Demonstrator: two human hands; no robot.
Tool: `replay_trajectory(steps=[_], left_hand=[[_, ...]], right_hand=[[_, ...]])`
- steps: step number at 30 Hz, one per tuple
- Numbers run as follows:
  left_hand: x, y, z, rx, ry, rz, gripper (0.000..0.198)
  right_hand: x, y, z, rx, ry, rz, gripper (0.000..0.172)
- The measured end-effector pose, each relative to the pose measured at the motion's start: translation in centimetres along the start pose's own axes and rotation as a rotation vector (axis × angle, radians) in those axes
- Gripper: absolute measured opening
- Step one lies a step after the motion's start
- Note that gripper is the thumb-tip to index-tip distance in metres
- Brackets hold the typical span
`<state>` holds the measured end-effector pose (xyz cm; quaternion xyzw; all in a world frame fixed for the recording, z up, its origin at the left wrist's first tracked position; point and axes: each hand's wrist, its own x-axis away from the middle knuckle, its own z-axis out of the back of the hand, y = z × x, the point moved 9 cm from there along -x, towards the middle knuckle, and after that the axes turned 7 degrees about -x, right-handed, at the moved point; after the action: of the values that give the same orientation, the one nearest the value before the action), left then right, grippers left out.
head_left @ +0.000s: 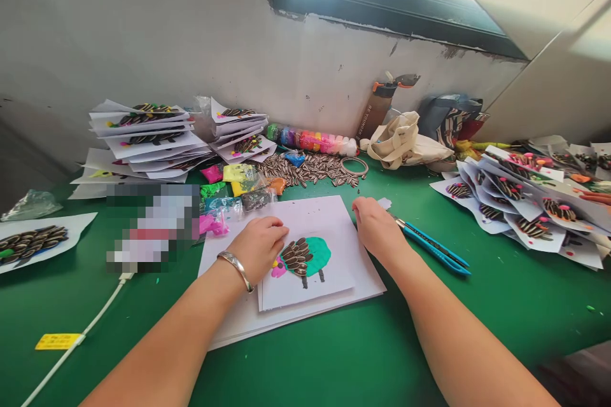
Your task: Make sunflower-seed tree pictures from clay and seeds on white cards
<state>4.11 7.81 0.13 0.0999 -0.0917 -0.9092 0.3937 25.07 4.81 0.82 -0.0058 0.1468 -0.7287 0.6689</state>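
Observation:
A small white card lies on larger white sheets. On it is an animal picture with a turquoise clay body, a pink head, two dark legs and overlapping striped sunflower seeds over its left half. My left hand, with a silver bangle at the wrist, rests over the card's left side near the head. Its fingers are closed together, and what they hold, if anything, is hidden. By the sheets' right edge, my right hand is closed with fingertips curled down; their contents cannot be made out.
Loose sunflower seeds lie behind the sheets, beside clay packets. Stacks of seed pictures stand left and right. Blue tweezers or a cutter lie right of my hand. A cable crosses the left; a bottle stands behind.

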Motion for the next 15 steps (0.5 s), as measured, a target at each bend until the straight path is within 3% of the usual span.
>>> replay_trajectory(steps=[2,3,5,7,10,15], left_hand=[[0.0,0.1,-0.1,-0.003,-0.016,0.003,0.028],[0.0,0.1,-0.1,-0.006,-0.024,0.005,0.028],[0.0,0.1,-0.1,-0.009,-0.036,0.007,0.026],[0.0,0.1,-0.1,-0.005,-0.036,0.011,0.026],[0.0,0.1,-0.1,0.007,-0.031,0.014,0.026],[0.0,0.2,-0.1,0.022,-0.019,0.001,0.027]], right_hand=[[1.1,-1.5,0.8,-0.121,-0.008,0.023,0.018],[1.7,-2.7,1.0,-0.335,-0.052,0.058,0.015],[2.9,-5.1,0.7,-0.661,-0.193,0.094,0.012],[3.9,-7.1,0.2,-0.808,-0.317,0.125,0.012],[4.4,-8.0,-0.8,-0.857,-0.418,0.110,0.015],[4.6,-7.8,-2.0,-0.814,-0.457,0.106,0.019]])
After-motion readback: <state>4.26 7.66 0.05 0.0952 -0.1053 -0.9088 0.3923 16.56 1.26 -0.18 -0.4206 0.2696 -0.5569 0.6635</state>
